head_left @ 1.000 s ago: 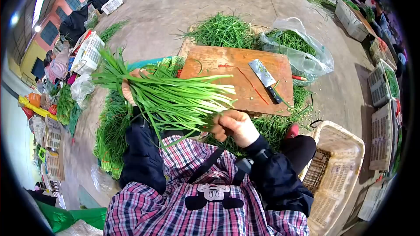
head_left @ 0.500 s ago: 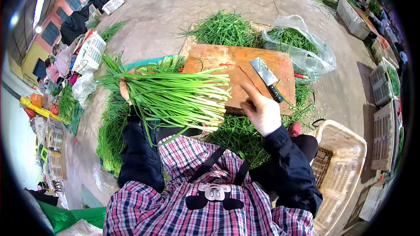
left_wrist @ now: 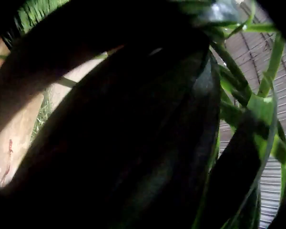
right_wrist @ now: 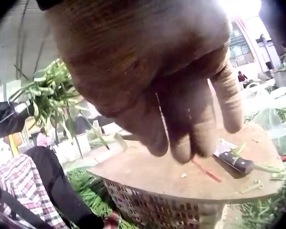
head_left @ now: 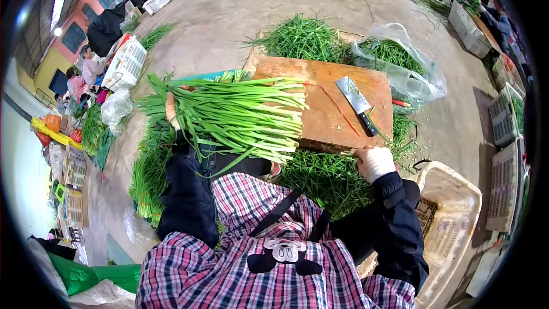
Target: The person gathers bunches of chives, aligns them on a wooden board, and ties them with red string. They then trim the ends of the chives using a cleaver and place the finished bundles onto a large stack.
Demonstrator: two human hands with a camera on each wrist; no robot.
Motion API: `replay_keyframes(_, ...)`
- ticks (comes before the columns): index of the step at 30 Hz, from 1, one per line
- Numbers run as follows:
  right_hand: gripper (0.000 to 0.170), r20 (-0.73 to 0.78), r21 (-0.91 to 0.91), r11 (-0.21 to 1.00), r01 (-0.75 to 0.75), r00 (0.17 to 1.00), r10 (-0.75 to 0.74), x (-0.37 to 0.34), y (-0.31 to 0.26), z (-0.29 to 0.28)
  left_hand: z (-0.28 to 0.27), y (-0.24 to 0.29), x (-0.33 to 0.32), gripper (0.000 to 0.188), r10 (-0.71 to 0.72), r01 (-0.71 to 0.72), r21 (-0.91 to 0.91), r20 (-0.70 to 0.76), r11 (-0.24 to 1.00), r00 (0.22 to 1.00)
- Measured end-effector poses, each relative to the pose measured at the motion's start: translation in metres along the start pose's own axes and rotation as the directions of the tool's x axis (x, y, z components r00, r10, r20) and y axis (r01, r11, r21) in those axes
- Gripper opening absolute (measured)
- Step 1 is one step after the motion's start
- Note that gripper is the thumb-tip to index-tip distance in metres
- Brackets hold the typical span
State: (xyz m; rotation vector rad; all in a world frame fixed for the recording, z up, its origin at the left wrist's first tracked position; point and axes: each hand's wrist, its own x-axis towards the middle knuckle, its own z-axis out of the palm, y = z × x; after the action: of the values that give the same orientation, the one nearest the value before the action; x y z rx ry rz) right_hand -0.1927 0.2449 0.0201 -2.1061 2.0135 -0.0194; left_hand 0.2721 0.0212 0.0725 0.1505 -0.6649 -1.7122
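Observation:
My left hand (head_left: 170, 110) grips a large bunch of garlic chives (head_left: 246, 117), its pale cut ends pointing right over the wooden board (head_left: 326, 123). Leaves cover most of that hand; the left wrist view is largely dark. At the board's front right edge is my right hand (head_left: 374, 162). The right wrist view shows its fingers (right_wrist: 181, 145) hanging loosely over the board, with nothing held. A cleaver (head_left: 353, 96) with a black handle lies on the board, beside a thin red strip (head_left: 337, 109).
Under the board is a plastic crate (right_wrist: 152, 205). Loose greens (head_left: 300, 40) and a clear plastic bag (head_left: 432, 83) of greens lie behind it. Tied bunches (head_left: 151, 177) sit at the left, and a pale basket (head_left: 452, 223) stands at the right. People work at the far left.
My right hand has left the chives' cut ends and moved right to the board's front edge. The left hand keeps the bunch, now more level, with its ends evenly spread.

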Motion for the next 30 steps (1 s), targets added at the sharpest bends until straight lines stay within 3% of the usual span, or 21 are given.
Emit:
replay_keyframes(2,0.027,-0.342,0.107,0.979,0.171,0.931,-0.125,-0.005,-0.001,0.005,0.014,-0.011,0.000,0.041,0.005,-0.004,-0.014,0.043,1.000,0.999)
replay_keyframes(3,0.029,-0.362,0.415,0.885,0.212,0.931,-0.053,-0.005,-0.011,-0.001,0.015,-0.014,-0.001,0.041,0.000,0.001,-0.042,0.035,0.999,0.999)
replay_keyframes(4,0.032,-0.356,0.679,0.694,0.241,0.934,0.023,-0.005,-0.026,-0.006,0.017,-0.016,-0.001,0.040,-0.007,0.009,-0.070,0.028,0.998,1.000)
replay_keyframes(5,0.034,-0.265,0.916,0.330,0.227,0.962,0.073,-0.003,-0.037,-0.001,0.019,-0.017,0.001,0.040,-0.013,0.016,-0.097,0.023,0.995,1.000)
replay_keyframes(6,0.026,-0.164,0.986,0.000,0.166,0.975,0.149,-0.007,-0.055,-0.010,0.018,-0.018,0.003,0.040,0.025,-0.023,-0.054,0.038,0.998,0.999)
replay_keyframes(8,0.019,-0.117,0.983,-0.114,0.145,0.966,0.229,-0.014,-0.078,-0.024,0.014,-0.018,0.005,0.040,0.106,-0.108,0.035,0.064,0.993,0.992)
replay_keyframes(10,0.012,-0.170,0.957,-0.201,0.208,0.967,0.189,-0.031,-0.103,-0.047,0.023,-0.019,0.004,0.043,0.186,-0.192,0.152,0.054,0.969,0.981)
replay_keyframes(12,0.012,-0.194,0.978,-0.055,0.202,0.973,0.128,-0.037,-0.123,-0.053,0.036,-0.024,0.006,0.043,0.183,-0.186,0.069,0.046,0.980,0.982)
replay_keyframes(13,0.013,-0.433,0.883,0.262,0.389,0.891,0.136,-0.035,-0.133,-0.057,0.045,-0.030,0.008,0.042,0.221,-0.229,0.072,0.105,0.971,0.969)
replay_keyframes(14,0.024,-0.687,0.620,0.542,0.567,0.726,0.028,-0.026,-0.135,-0.058,0.057,-0.035,0.006,0.042,0.226,-0.229,0.066,0.047,0.971,0.973)
replay_keyframes(16,0.037,-0.763,0.241,0.798,0.552,0.616,-0.195,-0.014,-0.140,-0.058,0.064,-0.035,0.007,0.040,0.157,-0.158,0.136,0.017,0.978,0.987)
replay_keyframes(17,0.045,-0.768,0.157,0.835,0.527,0.597,-0.232,-0.010,-0.146,-0.057,0.066,-0.036,0.008,0.038,0.162,-0.156,0.081,-0.071,0.984,0.984)
replay_keyframes(20,0.034,-0.667,-0.106,0.896,0.431,0.638,-0.386,-0.002,-0.157,-0.060,0.072,-0.038,0.004,0.038,0.091,-0.089,0.022,-0.133,0.996,0.987)
replay_keyframes(21,0.025,-0.701,-0.158,0.905,0.396,0.600,-0.385,0.001,-0.160,-0.058,0.074,-0.041,0.006,0.036,0.114,-0.122,-0.021,-0.248,0.992,0.962)
replay_keyframes(22,0.016,-0.629,-0.174,0.920,0.351,0.679,-0.378,0.004,-0.162,-0.057,0.076,-0.041,0.007,0.034,0.128,-0.127,0.018,-0.231,0.992,0.964)
replay_keyframes(24,0.013,-0.626,-0.118,0.903,0.414,0.675,-0.391,0.005,-0.155,-0.064,0.070,-0.036,0.016,0.033,0.112,-0.108,0.032,-0.207,0.994,0.972)
replay_keyframes(25,0.012,-0.603,-0.071,0.895,0.441,0.696,-0.390,0.000,-0.149,-0.065,0.065,-0.032,0.017,0.033,0.074,-0.078,-0.043,-0.086,0.996,0.994)
replay_keyframes(26,0.012,-0.577,-0.023,0.885,0.465,0.717,-0.391,-0.007,-0.141,-0.067,0.059,-0.026,0.022,0.034,0.048,-0.051,-0.024,-0.128,0.998,0.991)
replay_keyframes(27,0.013,-0.623,0.123,0.816,0.564,0.684,-0.379,-0.017,-0.131,-0.070,0.062,-0.025,0.022,0.032,0.082,-0.085,-0.009,-0.149,0.996,0.985)
replay_keyframes(30,0.013,-0.424,0.259,0.805,0.534,0.812,-0.402,-0.039,-0.090,-0.053,0.034,-0.007,0.034,0.033,0.100,-0.090,0.084,-0.121,0.992,0.988)
